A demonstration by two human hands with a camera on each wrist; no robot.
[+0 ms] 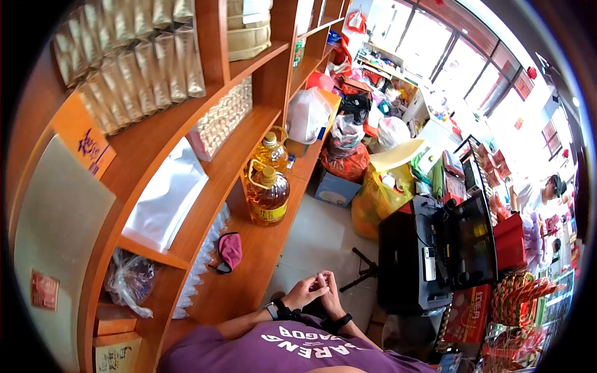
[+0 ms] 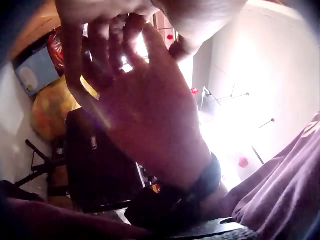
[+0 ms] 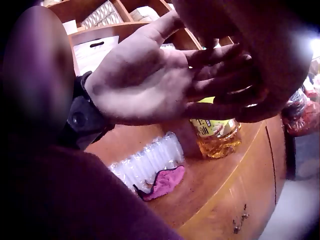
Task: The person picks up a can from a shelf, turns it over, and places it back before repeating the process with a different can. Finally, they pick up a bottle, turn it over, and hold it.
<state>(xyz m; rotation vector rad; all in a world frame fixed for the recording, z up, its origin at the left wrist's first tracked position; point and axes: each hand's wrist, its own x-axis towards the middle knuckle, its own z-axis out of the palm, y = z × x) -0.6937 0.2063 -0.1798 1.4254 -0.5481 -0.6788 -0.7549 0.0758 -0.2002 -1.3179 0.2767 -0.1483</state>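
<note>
Both hands meet at the fingers in front of the purple shirt (image 1: 298, 343), with no object visible between them. In the head view, the left hand (image 1: 303, 294) is beside the right hand (image 1: 332, 299). The right wrist view shows the left hand (image 3: 145, 82), palm exposed and fingers extended, reaching the darkly shaded right hand (image 3: 275, 55). Seen from the left wrist, the right hand (image 2: 155, 110) has its fingers loosely bent against the left hand (image 2: 205, 17). Overlap hides some fingertips.
Wooden shelving (image 1: 264, 118) stands at the left, holding oil bottles (image 1: 268, 198) and a pink cloth item (image 1: 230, 251). A black cabinet (image 1: 398, 267), a small tripod (image 1: 365, 269) and a yellow bag (image 1: 373, 208) stand ahead and right. Another person (image 1: 533, 194) is at the far right.
</note>
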